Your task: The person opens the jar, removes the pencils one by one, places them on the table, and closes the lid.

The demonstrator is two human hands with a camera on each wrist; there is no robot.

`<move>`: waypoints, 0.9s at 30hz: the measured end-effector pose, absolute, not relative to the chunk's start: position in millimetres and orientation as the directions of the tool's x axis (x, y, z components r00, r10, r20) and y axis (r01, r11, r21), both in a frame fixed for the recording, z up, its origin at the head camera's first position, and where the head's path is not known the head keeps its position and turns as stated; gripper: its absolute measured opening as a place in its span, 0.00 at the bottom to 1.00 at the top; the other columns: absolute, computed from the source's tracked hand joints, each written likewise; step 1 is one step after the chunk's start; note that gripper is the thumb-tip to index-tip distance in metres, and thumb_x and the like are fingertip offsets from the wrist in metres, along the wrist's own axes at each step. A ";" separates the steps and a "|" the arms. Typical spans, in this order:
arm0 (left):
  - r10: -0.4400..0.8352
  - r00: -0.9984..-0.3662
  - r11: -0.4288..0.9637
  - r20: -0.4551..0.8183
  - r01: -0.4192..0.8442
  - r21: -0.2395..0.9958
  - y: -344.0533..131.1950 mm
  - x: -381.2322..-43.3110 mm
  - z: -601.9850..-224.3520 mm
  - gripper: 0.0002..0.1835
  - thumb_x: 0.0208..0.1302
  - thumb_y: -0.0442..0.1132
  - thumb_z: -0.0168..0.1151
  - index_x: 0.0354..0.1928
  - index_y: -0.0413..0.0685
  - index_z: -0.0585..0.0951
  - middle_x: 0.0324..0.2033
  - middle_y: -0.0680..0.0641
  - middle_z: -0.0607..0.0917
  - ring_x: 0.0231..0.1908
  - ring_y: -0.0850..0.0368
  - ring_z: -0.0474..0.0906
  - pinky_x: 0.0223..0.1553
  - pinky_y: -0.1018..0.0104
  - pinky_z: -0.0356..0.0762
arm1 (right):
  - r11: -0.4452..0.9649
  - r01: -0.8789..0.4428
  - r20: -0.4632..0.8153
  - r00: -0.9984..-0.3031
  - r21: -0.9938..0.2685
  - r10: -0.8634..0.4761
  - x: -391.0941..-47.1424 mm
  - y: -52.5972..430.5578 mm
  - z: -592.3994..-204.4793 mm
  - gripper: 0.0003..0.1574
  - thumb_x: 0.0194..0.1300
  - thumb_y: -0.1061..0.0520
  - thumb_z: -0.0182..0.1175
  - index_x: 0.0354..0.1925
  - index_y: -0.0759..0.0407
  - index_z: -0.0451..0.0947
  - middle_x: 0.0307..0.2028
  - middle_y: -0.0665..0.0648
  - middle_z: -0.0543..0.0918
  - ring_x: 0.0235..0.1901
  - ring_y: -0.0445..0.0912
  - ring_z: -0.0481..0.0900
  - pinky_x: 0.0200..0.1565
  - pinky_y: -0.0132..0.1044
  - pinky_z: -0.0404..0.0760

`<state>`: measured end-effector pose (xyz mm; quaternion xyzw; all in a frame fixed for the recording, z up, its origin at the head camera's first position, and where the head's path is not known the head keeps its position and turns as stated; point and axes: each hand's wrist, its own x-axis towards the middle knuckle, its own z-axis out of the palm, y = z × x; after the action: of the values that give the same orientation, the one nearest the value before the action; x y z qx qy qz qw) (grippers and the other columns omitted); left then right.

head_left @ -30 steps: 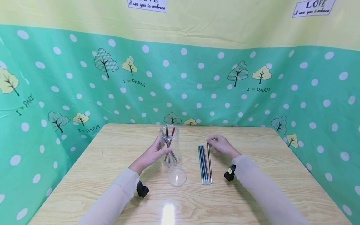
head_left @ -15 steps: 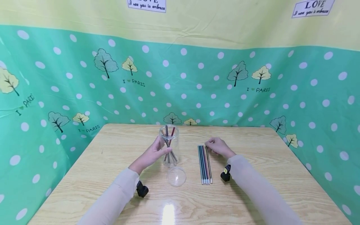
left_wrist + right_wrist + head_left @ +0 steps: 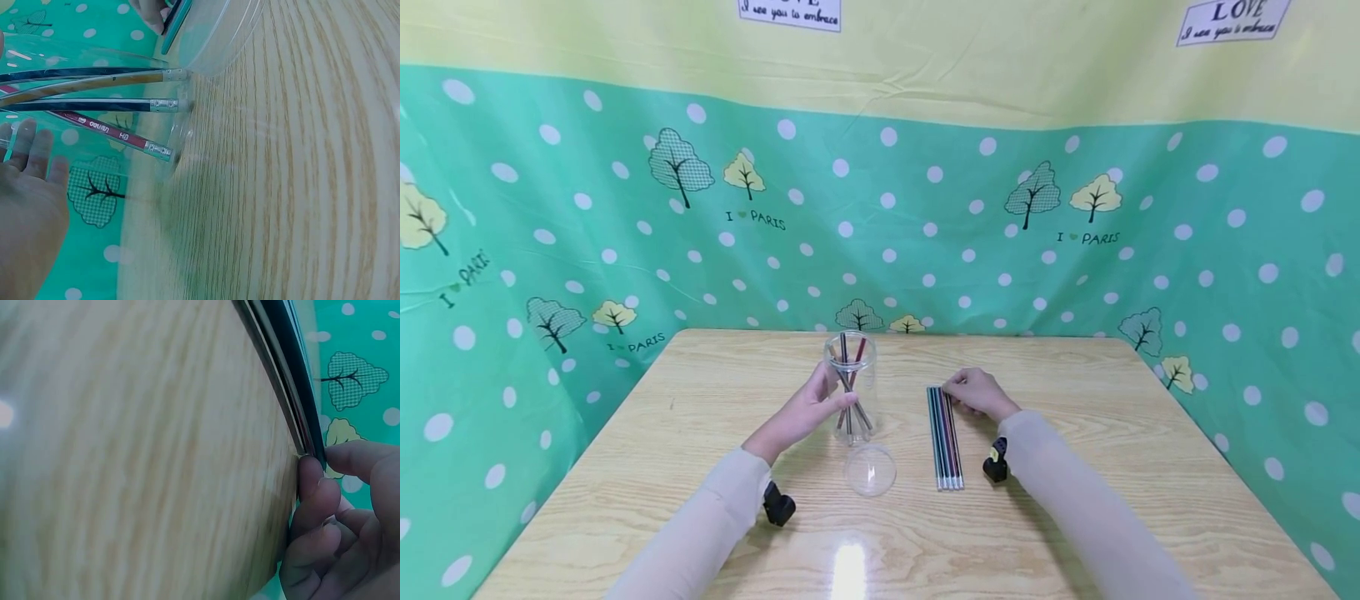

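My left hand [image 3: 807, 410] holds a clear jar [image 3: 871, 385] upright, thumb and fingers around its side. Several pencils [image 3: 852, 383] lean inside it; in the left wrist view their metal-banded ends rest at the jar's bottom, one a dark red pencil [image 3: 103, 127]. To the right, several dark pencils [image 3: 943, 442] lie side by side on the table, metal-banded ends toward me. At their far ends my right hand [image 3: 982, 393] pinches the rightmost pencil with thumb and finger. The right wrist view shows its fingertips [image 3: 310, 475] against the pencil ends; how many they touch is unclear.
A round clear lid [image 3: 871, 471] lies on the wooden table [image 3: 1060, 533] in front of the jar. Behind the table's far edge hangs a green and yellow curtain [image 3: 925, 208], which also runs along both sides.
My right hand has moved left and slightly nearer me, bringing the rightmost pencil from a small gap to lie against the row. The left hand and jar have stayed put.
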<state>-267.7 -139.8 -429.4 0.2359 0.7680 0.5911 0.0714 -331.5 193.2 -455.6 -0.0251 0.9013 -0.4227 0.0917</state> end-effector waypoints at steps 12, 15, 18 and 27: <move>0.443 -0.882 0.199 0.158 0.269 0.942 -141.6 -267.9 -429.6 0.41 0.73 0.48 0.61 0.79 0.72 0.49 0.77 0.46 0.55 0.76 0.47 0.46 0.73 0.41 0.42 | 0.665 0.024 -0.122 -0.987 -0.747 -0.101 -333.1 188.6 -458.9 0.14 0.69 0.51 0.62 0.44 0.61 0.80 0.21 0.54 0.78 0.16 0.41 0.71 0.17 0.30 0.70; 0.436 -0.887 0.203 0.153 0.263 0.943 -141.6 -267.6 -428.5 0.42 0.72 0.48 0.62 0.79 0.69 0.50 0.77 0.45 0.55 0.76 0.47 0.47 0.73 0.43 0.43 | 0.660 0.020 -0.122 -0.987 -0.751 -0.108 -331.4 187.9 -458.1 0.15 0.70 0.51 0.61 0.46 0.61 0.80 0.20 0.54 0.78 0.16 0.41 0.71 0.17 0.30 0.70; 0.425 -0.894 0.205 0.144 0.249 0.946 -141.6 -267.7 -428.2 0.43 0.71 0.48 0.63 0.79 0.66 0.50 0.77 0.43 0.55 0.76 0.46 0.47 0.73 0.45 0.44 | 0.654 0.016 -0.121 -0.986 -0.756 -0.115 -329.8 187.7 -457.9 0.16 0.70 0.51 0.61 0.48 0.62 0.79 0.20 0.54 0.78 0.16 0.41 0.71 0.17 0.30 0.71; 0.409 -0.900 0.181 0.150 0.241 0.954 -141.4 -269.1 -429.1 0.44 0.70 0.46 0.65 0.79 0.63 0.51 0.76 0.42 0.58 0.75 0.42 0.50 0.73 0.44 0.47 | 0.655 0.024 -0.121 -0.987 -0.755 -0.104 -327.7 186.0 -455.6 0.16 0.70 0.51 0.61 0.48 0.62 0.79 0.21 0.54 0.78 0.17 0.42 0.71 0.17 0.30 0.70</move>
<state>-269.1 -141.4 -429.1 0.2121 0.7653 0.6038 0.0696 -327.7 186.0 -455.6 -0.0223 0.9065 -0.4144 0.0772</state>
